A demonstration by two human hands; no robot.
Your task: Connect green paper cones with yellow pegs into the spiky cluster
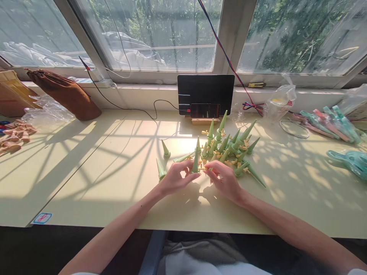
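My left hand [180,176] is closed around the base of a green plastic cone [195,160], which stands point up between thumb and fingers. On its right, my right hand [223,178] pinches a small yellow plastic piece [202,168] at the cone's lower side. Whether that piece is joined to the cone I cannot tell. Just beyond both hands lies a pile of green cones [226,147], many with yellow pieces at their bases. To the left, one cone [165,149] stands upright and another cone [160,169] leans near my left wrist.
A phone [205,110] rests on a wooden stand [204,121] before a black panel [205,86]. At left lie a brown drawstring bag [67,95] and wooden pieces [14,137]. Wrapped teal and pink items [332,122] lie at right. The table's front edge [200,230] runs below my forearms.
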